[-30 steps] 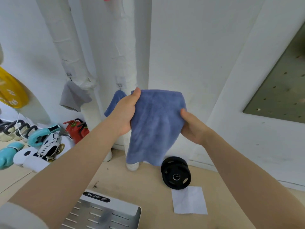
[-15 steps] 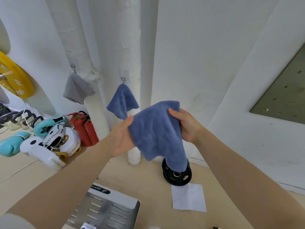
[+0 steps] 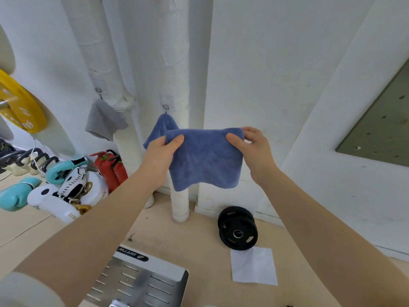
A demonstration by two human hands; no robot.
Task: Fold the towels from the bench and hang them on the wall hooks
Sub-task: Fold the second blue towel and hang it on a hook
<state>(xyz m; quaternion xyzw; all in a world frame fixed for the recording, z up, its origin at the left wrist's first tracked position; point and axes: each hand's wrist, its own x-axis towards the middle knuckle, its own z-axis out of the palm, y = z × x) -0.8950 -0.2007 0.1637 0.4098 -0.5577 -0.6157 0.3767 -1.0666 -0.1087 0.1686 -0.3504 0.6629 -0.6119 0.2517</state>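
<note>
I find the blue towel [image 3: 204,158] spread flat just right of the occupied hook [image 3: 165,106], left hand [image 3: 162,155] and right hand [image 3: 254,149] each with fingers pinched on a top corner. To fold well, I would judge — bring corners together evenly, edges aligned, tension kept — before seeking a free hook.

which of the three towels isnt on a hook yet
The blue towel stretched between the left hand and right hand. The grey towel and other blue towel already hang from hooks.
</note>
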